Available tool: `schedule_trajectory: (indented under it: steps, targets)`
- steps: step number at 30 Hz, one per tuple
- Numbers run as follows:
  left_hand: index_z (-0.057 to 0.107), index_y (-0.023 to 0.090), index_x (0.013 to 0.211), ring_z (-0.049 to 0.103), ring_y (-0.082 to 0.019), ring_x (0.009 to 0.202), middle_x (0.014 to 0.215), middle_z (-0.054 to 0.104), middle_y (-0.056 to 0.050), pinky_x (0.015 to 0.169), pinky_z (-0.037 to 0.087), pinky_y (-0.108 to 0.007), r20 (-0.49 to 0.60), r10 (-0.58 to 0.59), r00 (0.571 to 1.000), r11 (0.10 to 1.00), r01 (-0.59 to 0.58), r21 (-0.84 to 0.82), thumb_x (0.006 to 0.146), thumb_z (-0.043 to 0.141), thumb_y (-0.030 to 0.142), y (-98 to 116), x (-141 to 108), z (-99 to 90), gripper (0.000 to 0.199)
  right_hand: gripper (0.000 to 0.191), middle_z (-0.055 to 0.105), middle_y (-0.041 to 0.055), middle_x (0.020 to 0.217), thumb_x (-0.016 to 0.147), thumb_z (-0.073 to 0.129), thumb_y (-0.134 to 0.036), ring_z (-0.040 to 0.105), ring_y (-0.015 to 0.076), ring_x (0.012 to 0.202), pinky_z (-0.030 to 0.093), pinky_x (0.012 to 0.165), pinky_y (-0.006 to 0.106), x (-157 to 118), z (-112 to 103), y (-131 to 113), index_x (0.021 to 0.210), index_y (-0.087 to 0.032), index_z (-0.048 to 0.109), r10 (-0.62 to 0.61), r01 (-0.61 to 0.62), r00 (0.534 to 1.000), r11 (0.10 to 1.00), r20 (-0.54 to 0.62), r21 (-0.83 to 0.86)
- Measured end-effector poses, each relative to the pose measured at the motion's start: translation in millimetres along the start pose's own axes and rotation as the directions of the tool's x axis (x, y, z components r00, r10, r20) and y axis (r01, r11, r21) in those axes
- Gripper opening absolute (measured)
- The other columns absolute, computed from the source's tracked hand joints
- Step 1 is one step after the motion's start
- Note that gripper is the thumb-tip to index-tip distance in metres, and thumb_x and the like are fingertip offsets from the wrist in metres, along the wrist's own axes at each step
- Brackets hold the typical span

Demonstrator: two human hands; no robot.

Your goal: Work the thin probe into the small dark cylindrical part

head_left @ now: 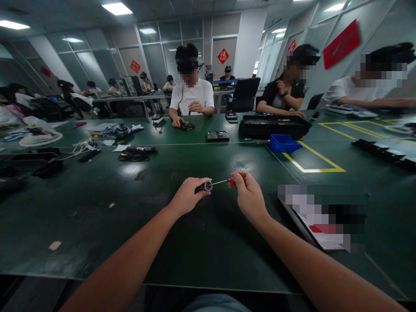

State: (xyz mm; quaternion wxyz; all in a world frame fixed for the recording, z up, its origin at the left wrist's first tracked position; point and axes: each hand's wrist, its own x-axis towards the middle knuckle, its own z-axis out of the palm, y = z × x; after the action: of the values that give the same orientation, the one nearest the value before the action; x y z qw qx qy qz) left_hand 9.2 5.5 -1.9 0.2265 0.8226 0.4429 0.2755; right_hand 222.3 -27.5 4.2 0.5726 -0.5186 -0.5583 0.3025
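Note:
My left hand (188, 194) is closed around a small dark cylinder (207, 186) whose pale-rimmed round end faces right. In my right hand (246, 190) is a screwdriver (219, 182), gripped by its reddish handle. Its thin metal shaft points left, and the tip reaches the cylinder's open end; how deep it goes in I cannot tell. Both hands are above the green table (208, 242). What the cylinder belongs to does not show, as my fingers cover most of it.
Right of my arm lies a partly blurred white booklet or box (305, 221). Ahead are a blue bin (285, 143), a black case (274, 126), a circuit board (218, 136) and a coiled black cable (134, 154). Across the table a co-worker (192, 93) handles a small device (187, 126).

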Motion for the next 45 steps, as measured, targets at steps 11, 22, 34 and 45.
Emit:
schedule_trajectory:
  steps: [11,22,34,45]
  targets:
    - [0.064,0.027,0.127,0.06,-0.023,0.104,0.112,0.07,-0.004,0.1,0.043,-0.042,-0.01,-0.017,1.0,1.0,0.017,-0.01,0.089,0.068,0.027,0,0,-1.0,0.038,0.021,0.071,0.0033,0.085,0.095,0.054,-0.035,0.066,0.0194,0.075,0.049,0.07,0.033,-5,-5,-13,0.107,-0.022,0.065,-0.181,0.203,0.975,0.959,0.128,-0.195]
    - [0.063,0.028,0.128,0.059,-0.024,0.108,0.116,0.069,-0.004,0.099,0.043,-0.041,-0.029,-0.005,1.0,1.0,0.004,-0.019,0.09,0.068,0.029,-6,0,1.2,0.038,0.024,0.068,0.0017,0.081,0.098,0.046,-0.036,0.063,0.0184,0.065,0.045,0.062,0.032,-8,-4,-11,0.114,-0.024,0.059,-0.126,0.155,0.983,0.96,0.133,-0.234]
    - [0.062,0.029,0.129,0.057,-0.023,0.118,0.127,0.067,-0.003,0.109,0.034,-0.047,0.012,0.089,0.996,0.995,-0.09,0.046,0.09,0.067,0.032,-4,3,-1.3,0.039,0.027,0.06,0.0013,0.071,0.087,0.06,-0.048,0.059,0.0165,0.061,0.058,0.066,0.037,6,8,9,0.086,-0.021,0.061,0.259,-0.241,0.965,0.851,0.026,0.466]
    - [0.063,0.028,0.128,0.06,-0.024,0.109,0.12,0.07,-0.003,0.101,0.04,-0.043,-0.003,0.045,0.999,0.997,-0.045,0.061,0.09,0.067,0.031,-3,3,-0.3,0.037,0.026,0.062,0.0008,0.081,0.095,0.05,-0.047,0.059,0.0152,0.067,0.055,0.068,0.034,0,7,9,0.095,-0.022,0.057,0.074,-0.058,0.995,0.972,-0.064,0.228]
